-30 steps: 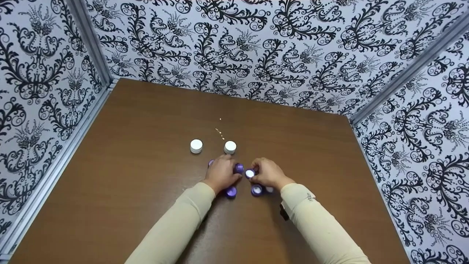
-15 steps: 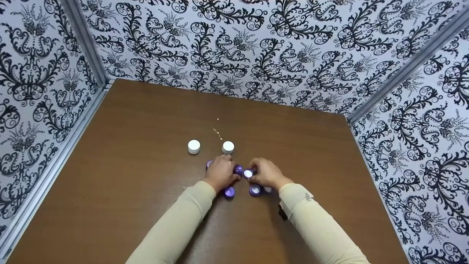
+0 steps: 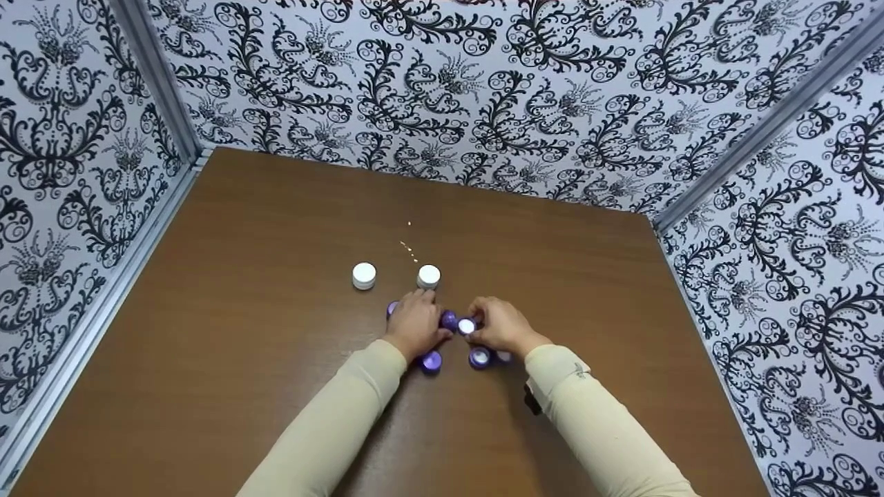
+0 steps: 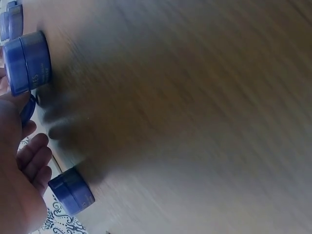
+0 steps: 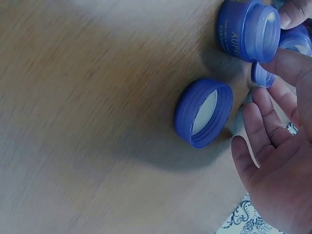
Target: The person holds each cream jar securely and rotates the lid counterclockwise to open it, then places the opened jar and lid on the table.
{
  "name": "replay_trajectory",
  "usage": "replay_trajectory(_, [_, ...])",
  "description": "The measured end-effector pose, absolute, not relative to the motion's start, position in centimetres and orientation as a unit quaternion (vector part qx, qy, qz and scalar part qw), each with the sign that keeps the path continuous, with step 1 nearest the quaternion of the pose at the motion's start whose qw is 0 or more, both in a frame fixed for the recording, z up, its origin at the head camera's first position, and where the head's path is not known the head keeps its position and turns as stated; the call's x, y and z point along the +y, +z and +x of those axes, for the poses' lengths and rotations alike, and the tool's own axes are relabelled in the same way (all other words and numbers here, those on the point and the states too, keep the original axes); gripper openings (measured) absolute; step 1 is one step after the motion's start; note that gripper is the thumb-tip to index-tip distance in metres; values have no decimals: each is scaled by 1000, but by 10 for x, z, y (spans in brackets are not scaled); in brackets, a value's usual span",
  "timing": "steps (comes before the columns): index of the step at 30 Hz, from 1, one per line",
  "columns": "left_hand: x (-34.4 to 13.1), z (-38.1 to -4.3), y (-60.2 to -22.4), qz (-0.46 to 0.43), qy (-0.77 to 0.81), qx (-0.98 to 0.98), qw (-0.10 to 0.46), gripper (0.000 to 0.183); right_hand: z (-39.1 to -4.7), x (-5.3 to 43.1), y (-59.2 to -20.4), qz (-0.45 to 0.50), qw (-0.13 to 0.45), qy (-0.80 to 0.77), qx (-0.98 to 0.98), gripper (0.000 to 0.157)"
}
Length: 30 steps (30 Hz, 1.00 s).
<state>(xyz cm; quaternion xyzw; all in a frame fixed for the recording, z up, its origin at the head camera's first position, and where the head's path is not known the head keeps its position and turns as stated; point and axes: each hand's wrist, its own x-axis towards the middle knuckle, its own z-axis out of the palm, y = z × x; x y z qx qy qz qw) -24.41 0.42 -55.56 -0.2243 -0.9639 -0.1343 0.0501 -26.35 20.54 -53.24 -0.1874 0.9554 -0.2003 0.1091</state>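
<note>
My left hand (image 3: 416, 323) pinches a small purple cosmetic jar (image 3: 449, 319), largely covered by the fingers in the left wrist view. Close to it, my right hand (image 3: 504, 324) holds a purple round piece with a white face (image 3: 467, 326), which looks like a lid. Below the right hand stands an open purple jar (image 5: 248, 31), and an upturned purple lid with a white liner (image 5: 204, 113) lies beside it. A closed purple jar (image 3: 431, 362) is near the left wrist. Another purple jar (image 4: 71, 191) stands beyond the left hand's fingers.
Two white-topped round containers (image 3: 364, 275) (image 3: 428, 276) stand farther back on the brown table (image 3: 276, 331). Small pale specks (image 3: 409, 249) lie behind them. Patterned wall panels (image 3: 442, 90) border the table at the back and sides.
The head view shifts slightly. Both hands keep nearly the same places, and the two held purple pieces are a touch closer together.
</note>
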Motion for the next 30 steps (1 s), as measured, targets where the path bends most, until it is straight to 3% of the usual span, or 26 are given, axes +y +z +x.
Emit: replay_trajectory(30, [2,-245,-560,-191,-141,-970,55,45,-264,205,-533,-194,106,-209,953,33])
